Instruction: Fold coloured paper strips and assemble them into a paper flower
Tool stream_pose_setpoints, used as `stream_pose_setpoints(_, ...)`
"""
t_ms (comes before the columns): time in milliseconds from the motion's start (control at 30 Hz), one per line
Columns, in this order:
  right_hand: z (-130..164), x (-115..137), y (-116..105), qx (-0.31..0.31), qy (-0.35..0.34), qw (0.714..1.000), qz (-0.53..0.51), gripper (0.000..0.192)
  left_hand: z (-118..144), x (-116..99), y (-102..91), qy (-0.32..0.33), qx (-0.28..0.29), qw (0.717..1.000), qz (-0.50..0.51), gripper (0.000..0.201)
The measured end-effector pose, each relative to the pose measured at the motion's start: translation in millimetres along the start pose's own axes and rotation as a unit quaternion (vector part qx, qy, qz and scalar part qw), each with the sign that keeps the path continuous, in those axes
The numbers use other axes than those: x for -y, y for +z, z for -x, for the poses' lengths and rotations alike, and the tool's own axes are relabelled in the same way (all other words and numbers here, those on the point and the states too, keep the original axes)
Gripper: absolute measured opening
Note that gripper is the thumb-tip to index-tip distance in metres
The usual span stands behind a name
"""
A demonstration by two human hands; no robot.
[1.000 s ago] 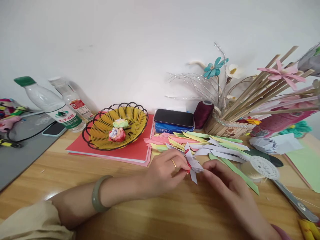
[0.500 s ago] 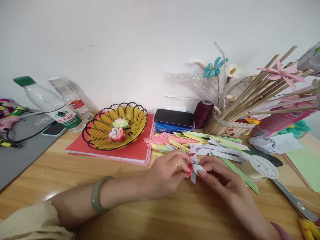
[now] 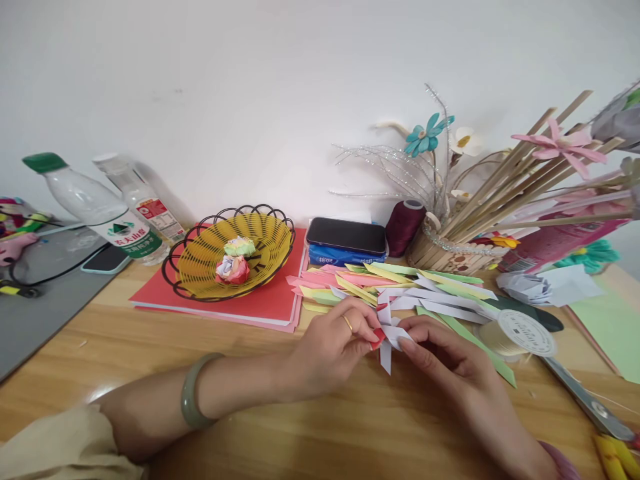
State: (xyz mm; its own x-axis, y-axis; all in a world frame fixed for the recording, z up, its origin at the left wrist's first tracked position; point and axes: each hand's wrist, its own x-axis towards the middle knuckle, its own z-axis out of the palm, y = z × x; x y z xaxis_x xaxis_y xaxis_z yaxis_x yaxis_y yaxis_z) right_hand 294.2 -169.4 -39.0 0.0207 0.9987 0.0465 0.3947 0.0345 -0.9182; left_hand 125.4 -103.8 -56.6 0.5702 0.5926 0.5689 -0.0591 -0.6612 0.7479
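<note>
Between my two hands is a small piece of woven paper strips (image 3: 385, 357), white with red. My left hand (image 3: 334, 347), with a ring and a bangle, pinches its red part. From the other side, my right hand (image 3: 445, 360) pinches a white strip end between thumb and fingers. One white strip hangs down below the fingers and another stands up above them. Just behind lies a loose pile of folded paper strips (image 3: 367, 280) in pink, yellow, green and white. The fingertips partly cover the woven piece.
A yellow wicker basket (image 3: 273, 248) holding two paper balls (image 3: 233, 269) rests on red paper (image 3: 165, 287). Behind the pile are a phone (image 3: 346, 236) and a maroon thread cone (image 3: 405, 230). A thread spool (image 3: 520, 333) and scissors (image 3: 590, 400) lie right. Bottles (image 3: 125, 230) stand left.
The white strip below my fingers now hangs slightly lower and shows more of its length. Both hands keep their pinch on the paper; the whole view has shifted slightly.
</note>
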Motion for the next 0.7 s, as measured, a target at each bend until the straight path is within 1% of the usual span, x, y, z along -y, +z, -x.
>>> stream_pose_setpoints(200, 1.9, 2.0, -0.8, 0.005, 0.027, 1.000, -0.014, 0.024, 0.0, -0.1, 0.8, -0.012, 0.015, 1.000, 0.020, 0.011)
stream_pose_setpoints(433, 1.3, 4.9, -0.1, -0.008, 0.049, 0.999, -0.015, 0.029, 2.7, -1.1, 0.3, -0.071, 0.038, 0.995, 0.053, 0.013)
stream_pose_setpoints(700, 0.8, 5.6, -0.3, -0.025, 0.049, 0.998, -0.003, 0.029, 1.1, -4.5, 0.2, -0.122, 0.031, 0.987, 0.104, 0.008)
